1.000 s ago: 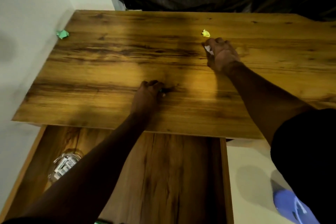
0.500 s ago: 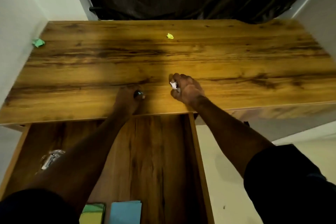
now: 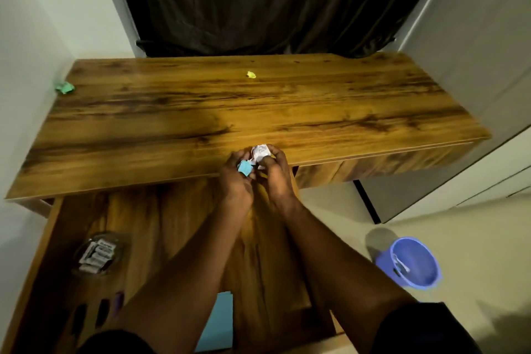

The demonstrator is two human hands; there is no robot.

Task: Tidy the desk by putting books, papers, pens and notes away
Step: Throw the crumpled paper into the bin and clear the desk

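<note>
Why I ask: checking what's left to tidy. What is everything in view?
desk: one, brown wood, between walls.
green note: one, crumpled green, desk's left edge.
yellow note: one, crumpled yellow, desk's far middle.
drawer: one, brown wood, open below desk.
clear tub: one, see-through, drawer's left side.
blue sheet: one, light blue, drawer's near end.
bin: one, violet-blue, floor at right.
curtain: one, dark, behind the desk.
white paper: one, crumpled white, held over desk's near edge.
blue scrap: one, light blue, held beside it.
left hand: one, pinches the blue scrap.
right hand: one, holds the white paper.
</note>
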